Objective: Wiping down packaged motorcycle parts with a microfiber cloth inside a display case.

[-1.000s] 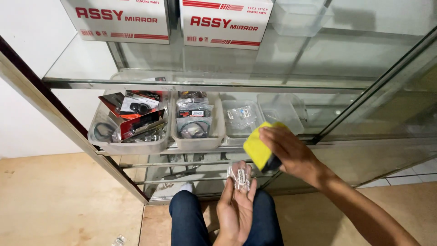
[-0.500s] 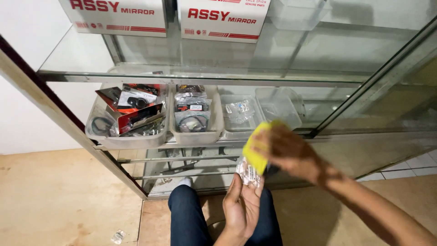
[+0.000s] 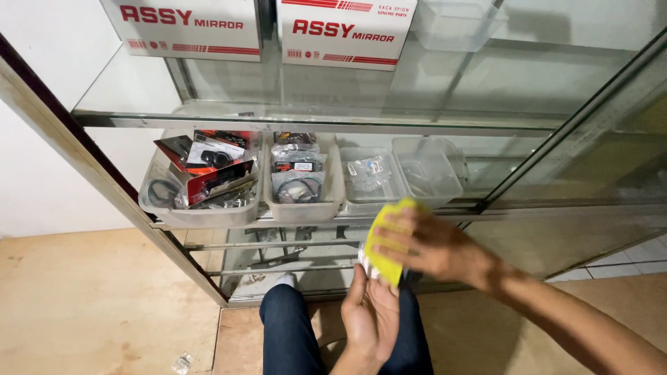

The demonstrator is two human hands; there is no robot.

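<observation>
Head view, looking down over the knees at a glass display cabinet (image 3: 570, 160).

Right hand (image 3: 434, 246): fingers spread flat over a yellow cloth (image 3: 385, 243), pressing it down from above. The hand is blurred, so finger detail is poor; the cloth is pinned under the fingers and palm rather than pinched.

Left hand (image 3: 372, 316): palm up, fingers pointing toward the cabinet, partly open like a cradle. A small clear packet (image 3: 364, 262) lies on the fingertips, only its edge showing at the left of the cloth; its contents cannot be made out. The cloth sits directly on top of this packet, so the packet is sandwiched between left fingers and cloth.

Position: both hands meet just in front of the cabinet's lower edge, above the dark blue trouser legs (image 3: 292, 333).

Surroundings: on the glass shelf (image 3: 125, 94) above, two white cardboard boxes (image 3: 184, 24) with red print. On the shelf below, a row of clear plastic trays: the left tray (image 3: 156, 208) holds red-and-black carded parts and black rings, the next tray (image 3: 332, 201) bagged black rings, a third tray (image 3: 351, 198) a few small clear bags, and the rightmost tray (image 3: 431, 167) looks nearly bare. A crumpled clear wrapper (image 3: 183, 362) lies on the brown floor (image 3: 90, 305) to the left.
</observation>
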